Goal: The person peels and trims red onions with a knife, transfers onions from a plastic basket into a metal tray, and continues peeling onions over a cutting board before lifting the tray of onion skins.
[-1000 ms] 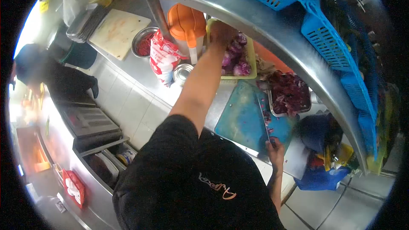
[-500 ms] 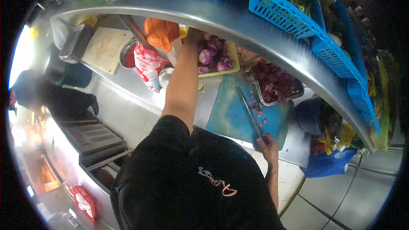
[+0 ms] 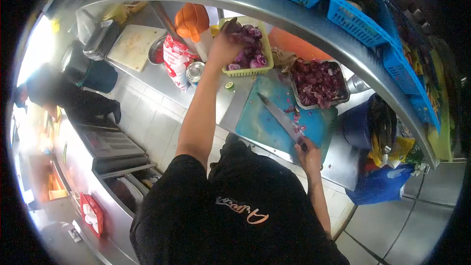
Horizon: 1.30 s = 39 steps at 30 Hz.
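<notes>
A steel counter (image 3: 338, 167) runs in front of the person, with a blue cutting board (image 3: 252, 122) flat at its near edge. Past the board's far edge, off to the person's left, I see a pale yellow basket (image 3: 248, 72) of purple onions; a metal tray (image 3: 347, 99) heaped with dark peelings (image 3: 319, 81) sits to the right of it, close against the board's far side.

The hands are well apart. The left arm stretches forward, its hand (image 3: 225, 49) over the basket's left side, easily the nearer of the two to the onions (image 3: 258, 61). Its fingertips are down among dark shapes, and from here I can't tell whether they've closed on one. The onions spread mostly to the right of that hand, with a couple at the basket's near end, facing the board.

Back by the board's near edge, the right hand (image 3: 310, 157) grips a big knife (image 3: 280, 114) by the handle. The blade lies low over the board, its long axis slanting forward and left, so the tip aims roughly toward the basket but stops short of it. Small purple scraps (image 3: 298, 117) lie beside the blade, on the tray side. Smallest of all, a cut lime (image 3: 229, 86) rests on the counter just left of the board, nearer the left arm.
</notes>
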Each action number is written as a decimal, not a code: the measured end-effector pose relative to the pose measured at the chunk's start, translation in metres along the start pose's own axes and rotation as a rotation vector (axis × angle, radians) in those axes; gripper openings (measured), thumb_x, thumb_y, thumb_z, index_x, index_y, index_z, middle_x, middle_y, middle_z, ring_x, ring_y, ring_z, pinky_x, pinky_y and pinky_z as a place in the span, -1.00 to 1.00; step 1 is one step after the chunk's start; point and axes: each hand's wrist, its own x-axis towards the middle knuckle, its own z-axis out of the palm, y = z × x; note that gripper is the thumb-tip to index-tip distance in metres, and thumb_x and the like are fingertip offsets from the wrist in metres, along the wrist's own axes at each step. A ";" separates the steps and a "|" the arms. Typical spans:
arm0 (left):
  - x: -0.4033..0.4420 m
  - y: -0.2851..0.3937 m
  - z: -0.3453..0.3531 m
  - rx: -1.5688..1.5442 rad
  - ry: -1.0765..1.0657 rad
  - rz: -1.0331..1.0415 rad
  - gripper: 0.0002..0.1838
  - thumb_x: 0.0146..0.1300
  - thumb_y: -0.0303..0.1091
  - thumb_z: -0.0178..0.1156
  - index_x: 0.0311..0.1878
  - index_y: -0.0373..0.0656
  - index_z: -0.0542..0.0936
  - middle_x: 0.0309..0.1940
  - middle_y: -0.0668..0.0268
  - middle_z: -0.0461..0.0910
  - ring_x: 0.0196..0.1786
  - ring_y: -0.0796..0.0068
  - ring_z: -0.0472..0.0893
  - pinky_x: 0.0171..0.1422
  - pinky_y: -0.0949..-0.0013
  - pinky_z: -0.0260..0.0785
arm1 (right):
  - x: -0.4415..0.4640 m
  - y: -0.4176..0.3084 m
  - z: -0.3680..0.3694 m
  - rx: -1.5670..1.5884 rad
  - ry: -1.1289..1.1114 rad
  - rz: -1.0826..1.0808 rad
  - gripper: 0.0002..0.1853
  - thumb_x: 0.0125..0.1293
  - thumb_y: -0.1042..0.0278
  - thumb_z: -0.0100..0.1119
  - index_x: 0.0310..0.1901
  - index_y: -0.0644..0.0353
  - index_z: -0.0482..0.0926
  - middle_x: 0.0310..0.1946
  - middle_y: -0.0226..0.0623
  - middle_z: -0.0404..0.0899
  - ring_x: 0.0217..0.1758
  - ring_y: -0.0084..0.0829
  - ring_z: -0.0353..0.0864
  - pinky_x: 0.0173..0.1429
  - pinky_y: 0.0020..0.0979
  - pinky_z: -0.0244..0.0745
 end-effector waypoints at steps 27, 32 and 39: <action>-0.374 -0.057 -0.293 0.337 -0.035 -0.483 -0.50 0.08 -0.33 0.22 0.15 -0.15 0.46 0.03 -0.03 0.51 0.14 -0.02 0.45 0.24 0.13 0.28 | -0.004 -0.271 0.132 0.284 -0.517 -0.348 -0.65 0.23 0.07 0.19 -0.08 0.13 0.57 -0.39 -0.18 0.62 -0.32 -0.34 0.60 -0.18 -0.38 0.47; -0.358 -0.084 -0.354 0.273 -0.302 -0.740 -0.32 0.07 -0.27 0.24 0.31 -0.08 0.30 0.16 -0.01 0.43 0.22 -0.02 0.39 0.29 0.14 0.25 | 0.000 -0.314 0.166 0.217 -0.682 -0.387 -0.61 0.20 0.05 0.20 -0.05 0.13 0.58 -0.34 -0.15 0.64 -0.28 -0.30 0.62 -0.14 -0.33 0.48; -0.263 -0.111 -0.371 0.082 -0.258 -0.620 -0.46 0.15 -0.24 0.19 0.22 -0.13 0.41 0.06 -0.02 0.50 0.04 0.00 0.53 0.16 0.14 0.36 | 0.060 -0.345 0.210 0.164 -0.729 -0.377 -0.61 0.20 0.05 0.21 -0.05 0.14 0.58 -0.30 -0.13 0.64 -0.22 -0.23 0.63 -0.10 -0.31 0.49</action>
